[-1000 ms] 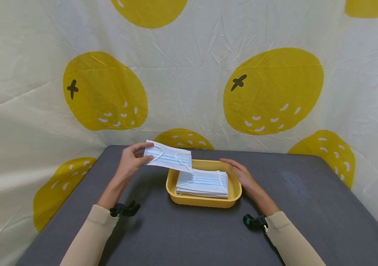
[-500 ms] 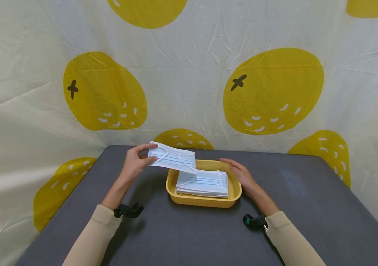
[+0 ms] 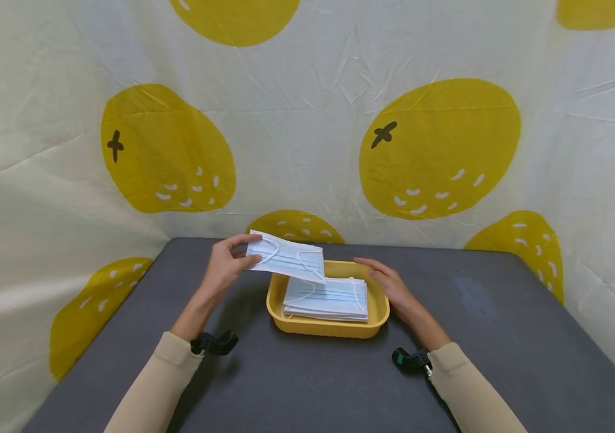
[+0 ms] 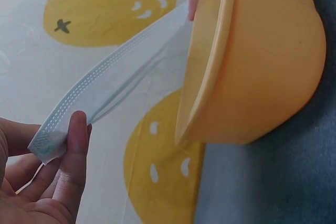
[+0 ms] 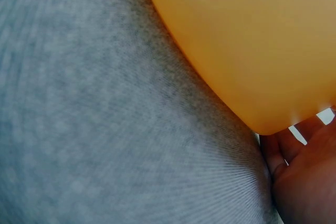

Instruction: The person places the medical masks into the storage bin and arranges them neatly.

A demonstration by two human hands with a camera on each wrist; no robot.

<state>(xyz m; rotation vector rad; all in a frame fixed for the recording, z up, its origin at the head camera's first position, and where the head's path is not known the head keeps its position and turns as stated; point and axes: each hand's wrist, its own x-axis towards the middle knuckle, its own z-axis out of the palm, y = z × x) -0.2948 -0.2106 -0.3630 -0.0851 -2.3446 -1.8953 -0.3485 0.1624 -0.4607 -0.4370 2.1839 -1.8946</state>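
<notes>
Across the dark grey table (image 3: 307,385), whose felt-like top fills the near part of the scene, a yellow tray (image 3: 328,325) sits near the middle, towards the far edge. Inside it lies a flat stack of masks (image 3: 327,298), pale blue with white ear loops. Above the tray's far left corner, the left hand (image 3: 226,266) pinches one short end of a single mask (image 3: 288,257) between thumb and fingers, holding it in the air so that its free end slants down over the stack. On the right side of the tray the right hand (image 3: 389,281) rests against the rim with straight, relaxed fingers, holding nothing. Both arms wear beige sleeves with black wrist mounts. Behind the table and along both sides hangs a creased cream backdrop (image 3: 307,120) printed with large yellow fruit shapes. From the left wrist view the mask's stitched edge (image 4: 94,82) runs from the thumb towards the tray wall (image 4: 262,66).
</notes>
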